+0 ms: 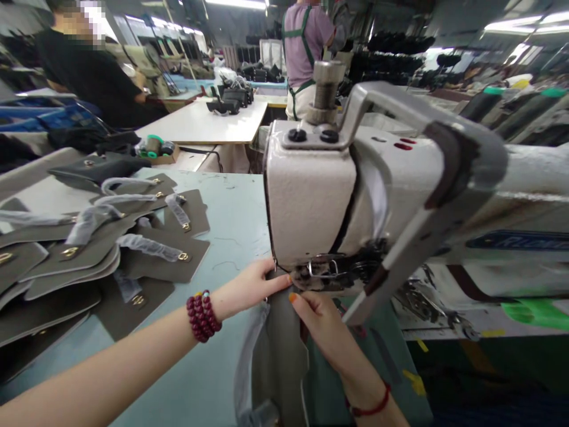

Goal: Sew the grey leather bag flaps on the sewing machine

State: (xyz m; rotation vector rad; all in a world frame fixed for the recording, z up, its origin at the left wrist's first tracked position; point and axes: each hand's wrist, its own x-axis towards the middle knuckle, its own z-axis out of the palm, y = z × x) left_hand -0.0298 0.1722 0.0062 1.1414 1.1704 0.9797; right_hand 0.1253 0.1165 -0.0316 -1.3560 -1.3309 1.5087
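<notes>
My spread left hand (246, 290) and curled right hand (328, 329), its grip unclear, touch a smooth, wavy-edged grey-brown leather-like panel (280, 350).

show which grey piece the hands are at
The grey piece at the sewing machine, with the left hand at its far end and the right hand by its right edge; the other grey pieces lie heaped left.

Grey panel (280, 362) cut off below, sewing machine (306, 201) and lettering (531, 241) cut off right, distant dark goods (400, 42) blurred
</notes>
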